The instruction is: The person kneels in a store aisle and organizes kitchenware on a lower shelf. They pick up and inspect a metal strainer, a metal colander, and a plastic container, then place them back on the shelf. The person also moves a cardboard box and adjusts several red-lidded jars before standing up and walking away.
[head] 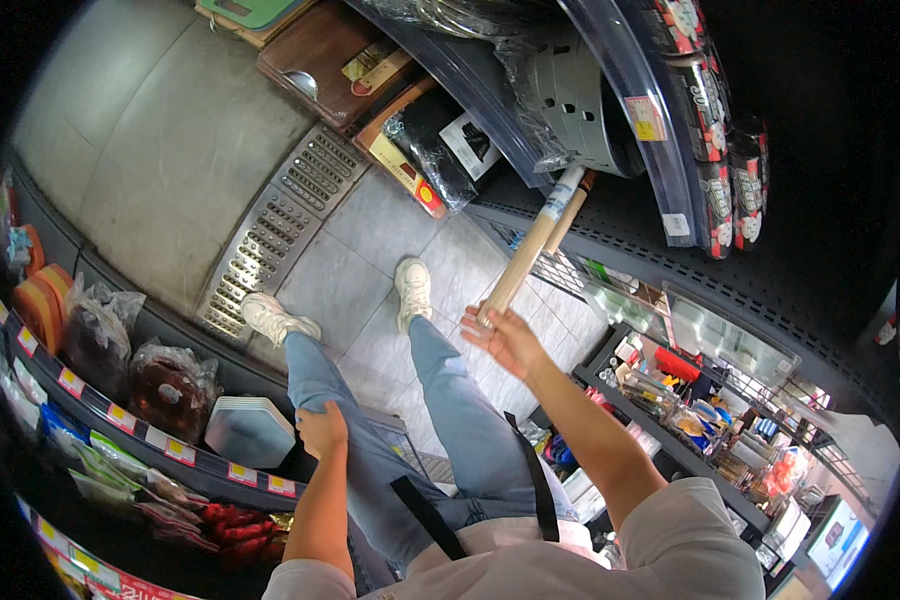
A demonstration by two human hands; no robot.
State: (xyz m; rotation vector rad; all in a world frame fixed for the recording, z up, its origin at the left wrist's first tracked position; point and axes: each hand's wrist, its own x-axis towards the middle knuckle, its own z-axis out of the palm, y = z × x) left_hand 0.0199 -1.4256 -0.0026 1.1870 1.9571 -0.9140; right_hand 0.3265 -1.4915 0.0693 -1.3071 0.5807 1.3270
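Note:
A pale wooden rolling pin [529, 259] in clear wrap, its far end on the dark shelf, reaches out over the aisle. My right hand [504, 339] touches its near end, palm up with the fingers spread; whether it bears any weight is unclear. Beside that pin lies a shorter wooden stick [568, 219] with a dark band. Just beyond them stands a grey perforated plastic container [574, 105], partly wrapped in clear film. My left hand [322, 430] rests on my thigh, fingers curled, with nothing visible in it.
Wooden cutting boards [330, 64] and a black bagged item [439, 146] stand at the lower shelf. Striped cans [716, 142] line the upper shelf. Hexagonal plates [250, 431] and bagged goods fill the left shelf. A metal drain grate [270, 240] crosses the floor near my shoes.

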